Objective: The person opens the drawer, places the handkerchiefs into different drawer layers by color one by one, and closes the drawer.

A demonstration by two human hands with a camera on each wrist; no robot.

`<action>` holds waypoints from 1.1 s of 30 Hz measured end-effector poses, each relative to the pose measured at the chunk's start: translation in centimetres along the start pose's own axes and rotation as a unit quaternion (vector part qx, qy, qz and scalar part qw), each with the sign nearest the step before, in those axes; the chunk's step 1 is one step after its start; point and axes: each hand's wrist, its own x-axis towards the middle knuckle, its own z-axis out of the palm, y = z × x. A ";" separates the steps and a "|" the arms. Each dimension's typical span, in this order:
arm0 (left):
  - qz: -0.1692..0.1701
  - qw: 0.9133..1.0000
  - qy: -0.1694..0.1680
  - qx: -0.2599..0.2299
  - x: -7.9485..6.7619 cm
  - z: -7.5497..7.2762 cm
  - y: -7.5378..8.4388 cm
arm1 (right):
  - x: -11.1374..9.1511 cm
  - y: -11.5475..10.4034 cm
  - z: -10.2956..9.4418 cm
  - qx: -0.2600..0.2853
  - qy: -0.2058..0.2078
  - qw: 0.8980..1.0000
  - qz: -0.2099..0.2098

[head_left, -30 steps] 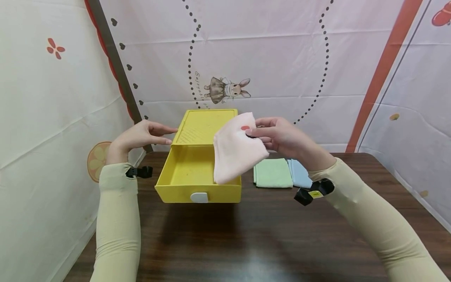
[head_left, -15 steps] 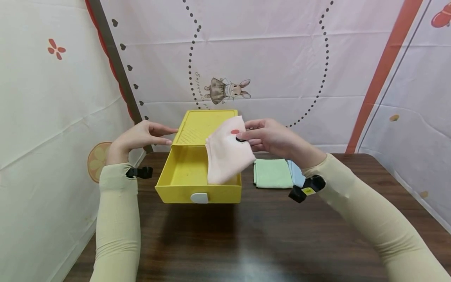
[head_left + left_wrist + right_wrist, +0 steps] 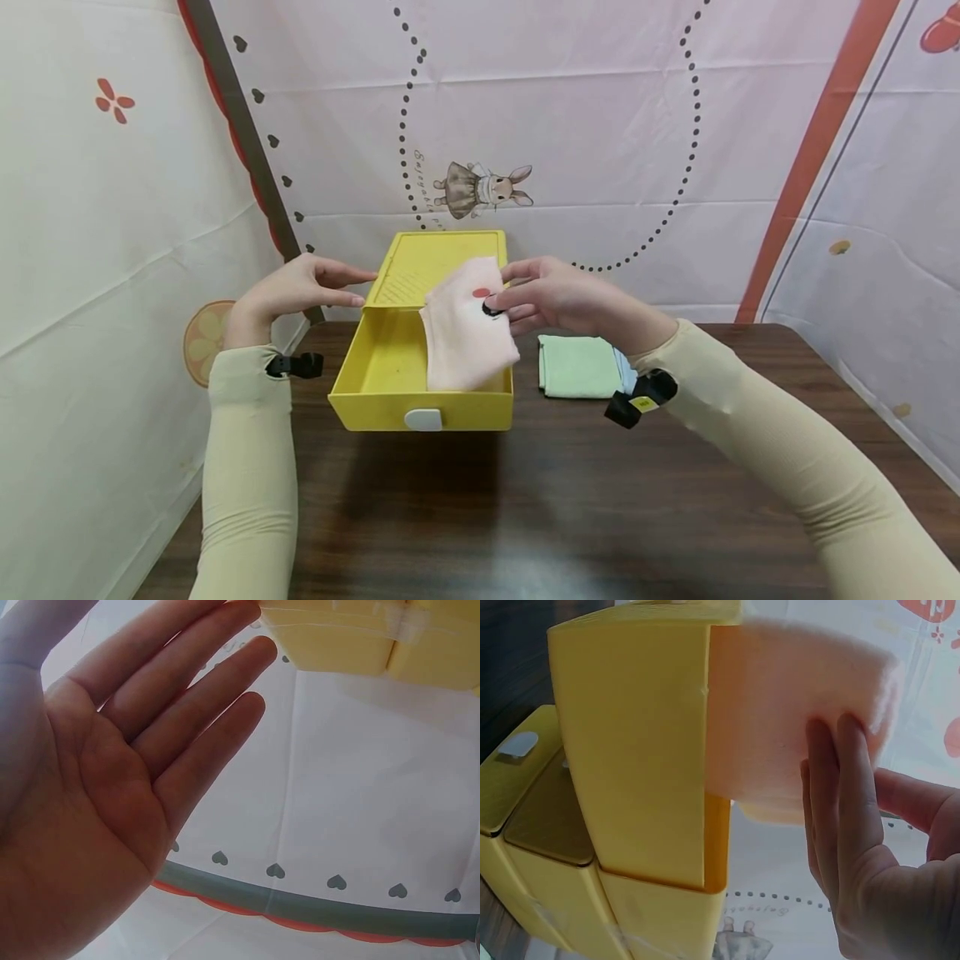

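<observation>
A folded pale pink towel [image 3: 463,346] with a red spot and a dark mark hangs tilted from my right hand [image 3: 562,296], thumb on one face and fingers behind. Its lower part dips into the pulled-out drawer [image 3: 480,412] of a yellow drawer unit [image 3: 431,258]; in the right wrist view the towel [image 3: 780,712] passes behind the drawer's side wall [image 3: 637,750]. Beside the unit's top left edge, my left hand [image 3: 296,292] touches it with its fingertips. Extended fingers show on that hand [image 3: 112,772] in the left wrist view.
To the right of the unit lie a folded green towel [image 3: 577,367] and a light blue towel [image 3: 624,368], partly hidden by my right wrist. More yellow drawers [image 3: 547,810] sit below the pulled-out one. A printed curtain [image 3: 585,125] hangs behind the dark wooden table [image 3: 600,500].
My right hand has moved left and slightly down, bringing the pink towel over and partly into the drawer. The left hand has stayed at the unit's side.
</observation>
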 end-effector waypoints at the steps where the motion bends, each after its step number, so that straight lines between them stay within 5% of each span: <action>1: 0.001 1.000 -0.001 0.000 0.0 0.0 0.0 | 0.0 0.0 0.1 -0.002 -0.002 1.000 0.004; 15: 0.007 1.000 0.003 -0.007 1.6 0.1 -3.2 | 0.2 0.8 0.3 -0.099 0.003 0.995 0.016; 33: -0.001 1.000 0.003 -0.003 1.4 0.1 -2.8 | 1.0 1.2 1.2 -0.265 0.060 0.962 0.027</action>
